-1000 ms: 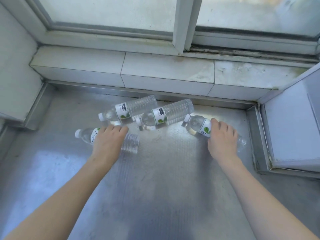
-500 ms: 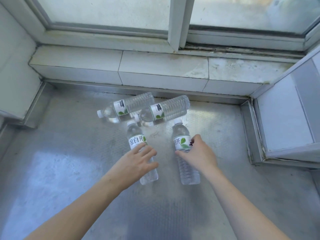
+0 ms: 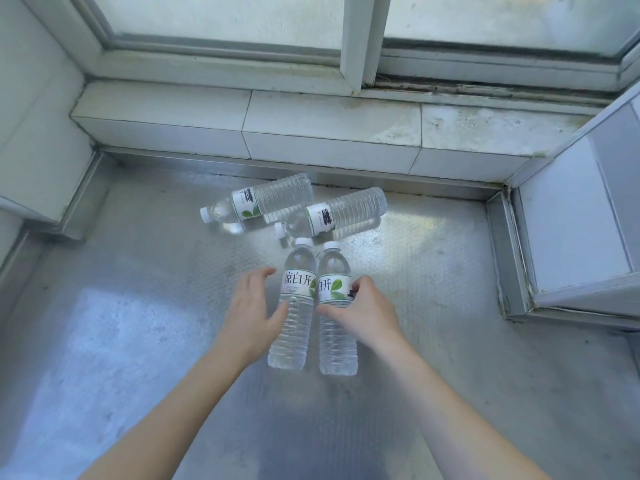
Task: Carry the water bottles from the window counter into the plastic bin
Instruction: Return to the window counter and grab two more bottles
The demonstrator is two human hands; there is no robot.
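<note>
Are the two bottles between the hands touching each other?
Touching. In the head view, the left bottle and right bottle press side by side at their labels.

The right hand [image 3: 363,315] is covering the right edge of the label on the nearer right bottle [image 3: 335,308], hiding part of its print; the left hand [image 3: 252,308] is hiding the left side of the nearer left bottle [image 3: 294,306]; both forearms are running off the bottom edge; the window [image 3: 346,19] is being cropped by the top edge; small print on the far bottles' labels is staying too fine to read.
</note>
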